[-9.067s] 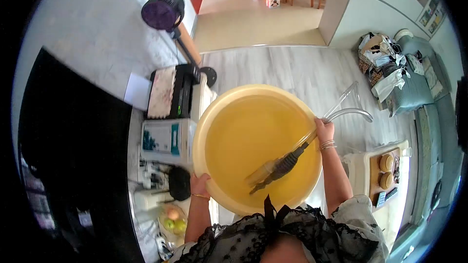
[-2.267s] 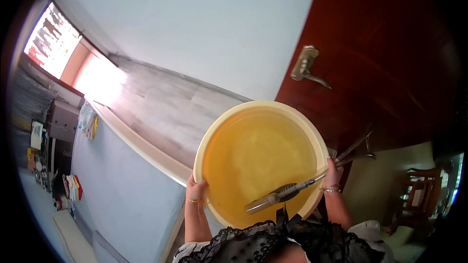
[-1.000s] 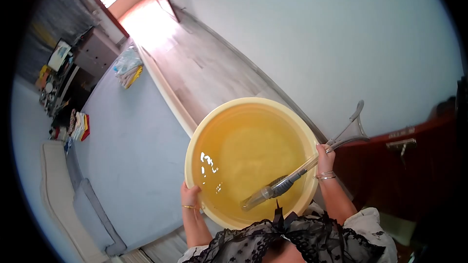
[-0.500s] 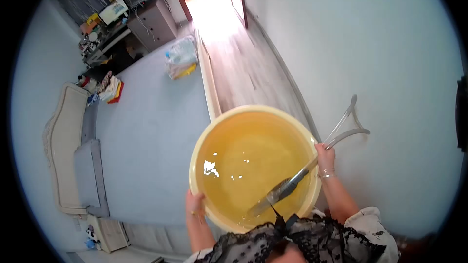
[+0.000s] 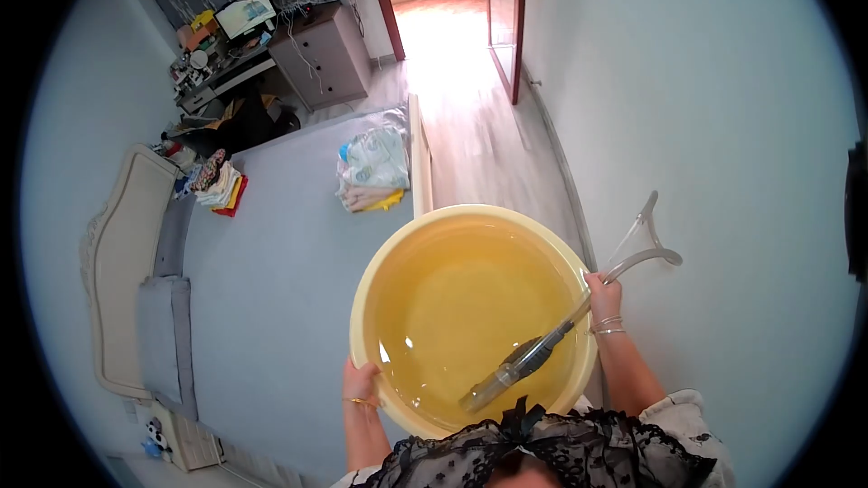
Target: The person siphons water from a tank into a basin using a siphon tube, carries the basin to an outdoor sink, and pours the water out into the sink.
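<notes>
Between both hands I hold a large, round yellow plastic basin (image 5: 470,280) with clear liquid in it. My left hand (image 5: 362,383) is closed on the lower left rim, thumb over the edge. At the right rim my right hand (image 5: 604,298) is closed on the basin and presses a clear hose (image 5: 646,260) against it. That hose belongs to a siphon pump (image 5: 520,366) with a clear tube and a dark grey ribbed part. It slants down into the liquid. The hose's free end loops outside the basin by the wall.
A bed (image 5: 280,289) with a raised side edge lies to the left, bearing folded clothes (image 5: 375,167) and another stack of clothes (image 5: 220,183). Ahead, a floor strip (image 5: 475,149) leads to an open door (image 5: 506,23). A wall (image 5: 705,126) runs along the right; a desk (image 5: 226,68) stands far left.
The room has shifted downward and slightly right in view, showing more of the doorway. The liquid's reflections moved. Both hands keep the same hold on the basin.
</notes>
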Action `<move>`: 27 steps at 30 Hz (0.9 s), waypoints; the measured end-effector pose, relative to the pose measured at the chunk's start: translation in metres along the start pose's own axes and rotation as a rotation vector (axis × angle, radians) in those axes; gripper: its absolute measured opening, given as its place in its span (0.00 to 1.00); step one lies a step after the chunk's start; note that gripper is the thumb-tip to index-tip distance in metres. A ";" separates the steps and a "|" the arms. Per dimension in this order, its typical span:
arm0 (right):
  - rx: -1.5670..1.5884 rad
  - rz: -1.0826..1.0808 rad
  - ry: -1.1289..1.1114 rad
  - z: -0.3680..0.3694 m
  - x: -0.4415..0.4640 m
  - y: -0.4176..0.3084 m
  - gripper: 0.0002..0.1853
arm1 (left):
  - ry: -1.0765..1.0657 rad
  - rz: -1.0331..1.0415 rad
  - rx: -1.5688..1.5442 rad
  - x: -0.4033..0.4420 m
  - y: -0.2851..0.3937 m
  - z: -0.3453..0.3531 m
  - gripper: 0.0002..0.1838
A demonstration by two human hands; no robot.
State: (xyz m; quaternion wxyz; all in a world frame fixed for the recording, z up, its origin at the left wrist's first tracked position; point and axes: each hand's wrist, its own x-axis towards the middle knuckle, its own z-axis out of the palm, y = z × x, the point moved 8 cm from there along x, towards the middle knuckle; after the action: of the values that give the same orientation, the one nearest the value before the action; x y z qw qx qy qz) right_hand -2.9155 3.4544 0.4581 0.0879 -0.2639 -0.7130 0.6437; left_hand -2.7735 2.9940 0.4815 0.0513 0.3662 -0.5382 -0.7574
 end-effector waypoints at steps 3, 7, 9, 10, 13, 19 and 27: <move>0.004 -0.001 -0.015 0.068 0.067 -0.034 0.08 | -0.013 -0.002 0.031 0.072 0.046 0.041 0.22; 0.036 -0.019 -0.083 0.161 0.171 -0.078 0.07 | 0.036 -0.012 0.021 0.164 0.094 0.093 0.25; 0.030 -0.030 -0.082 0.206 0.227 -0.103 0.08 | 0.011 0.034 -0.011 0.223 0.121 0.121 0.25; 0.015 -0.022 -0.075 0.227 0.249 -0.113 0.08 | 0.005 0.055 -0.028 0.250 0.135 0.133 0.25; 0.006 -0.045 -0.077 0.295 0.317 -0.153 0.08 | 0.000 0.054 -0.034 0.332 0.177 0.172 0.25; 0.092 -0.044 -0.041 0.424 0.464 -0.167 0.06 | 0.021 0.035 0.020 0.507 0.264 0.258 0.22; 0.114 -0.029 -0.099 0.616 0.658 -0.273 0.08 | 0.036 0.066 -0.038 0.725 0.399 0.378 0.22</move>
State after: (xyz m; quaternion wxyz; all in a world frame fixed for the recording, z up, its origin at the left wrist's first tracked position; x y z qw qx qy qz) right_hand -3.8300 3.2309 0.4840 0.0769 -0.2158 -0.6825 0.6941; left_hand -3.6577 2.7799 0.5173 0.0926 0.3609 -0.5345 -0.7586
